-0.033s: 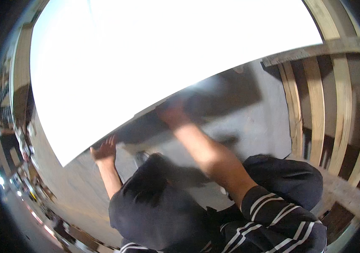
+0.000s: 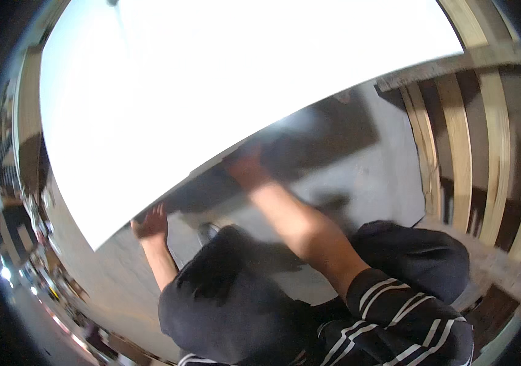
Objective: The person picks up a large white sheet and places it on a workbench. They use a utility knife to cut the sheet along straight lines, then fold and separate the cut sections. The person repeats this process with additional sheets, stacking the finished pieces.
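Note:
A large, glaring white panel (image 2: pixel 224 79) fills the upper middle, its near edge slanting from lower left to upper right. My left hand (image 2: pixel 151 227) is at that edge near the panel's lower-left corner, fingers stretched and slightly apart, thumb and fingertips touching or just below the edge. My right hand (image 2: pixel 247 168) reaches into the shade beneath the edge, farther right. Its fingers are dark and blurred, so what they touch cannot be made out. The panel's underside is hidden.
Wooden slats (image 2: pixel 455 140) with a cross board (image 2: pixel 449 70) stand on the right. Grey floor (image 2: pixel 364 177) shows below the panel. My bent knees (image 2: pixel 230 299) are close to both forearms. Cluttered goods and lights line the far left.
The panel's lower-left corner has shifted slightly down and right in the picture, and its right end slightly up and left. Both hands keep nearly the same places along the edge.

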A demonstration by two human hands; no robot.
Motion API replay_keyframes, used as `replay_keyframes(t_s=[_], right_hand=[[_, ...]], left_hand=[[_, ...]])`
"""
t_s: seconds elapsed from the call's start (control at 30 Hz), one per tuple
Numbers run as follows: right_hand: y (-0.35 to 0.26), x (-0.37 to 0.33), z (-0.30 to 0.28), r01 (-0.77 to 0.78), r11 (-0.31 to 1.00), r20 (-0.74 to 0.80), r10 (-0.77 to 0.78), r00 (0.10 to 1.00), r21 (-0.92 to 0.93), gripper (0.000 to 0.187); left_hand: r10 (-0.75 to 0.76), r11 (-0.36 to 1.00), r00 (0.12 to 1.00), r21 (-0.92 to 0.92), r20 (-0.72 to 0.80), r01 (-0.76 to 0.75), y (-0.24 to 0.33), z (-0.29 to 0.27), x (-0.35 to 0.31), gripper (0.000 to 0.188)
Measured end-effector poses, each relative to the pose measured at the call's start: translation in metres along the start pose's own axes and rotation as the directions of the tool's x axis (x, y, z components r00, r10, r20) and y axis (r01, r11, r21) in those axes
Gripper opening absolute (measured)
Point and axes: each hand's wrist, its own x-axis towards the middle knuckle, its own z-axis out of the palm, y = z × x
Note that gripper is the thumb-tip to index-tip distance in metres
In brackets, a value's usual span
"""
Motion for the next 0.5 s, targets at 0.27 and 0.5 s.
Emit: replay_keyframes(t_s=[0.27, 0.5], right_hand=[[0.024, 0.030, 0.002, 0.142, 0.972, 0.149, -0.171, 0.974, 0.188, 0.061], [0.024, 0.029, 0.006, 0.094, 0.987, 0.049, -0.101, 0.994, 0.128, 0.081]], left_hand=[[-0.118, 0.992, 0.990, -0.043, 0.082, 0.122, 0.020, -0.006, 0.047, 0.059], [-0.221, 0.961, 0.962, -0.134, 0.160, 0.243, 0.024, -0.021, 0.065, 0.061]])
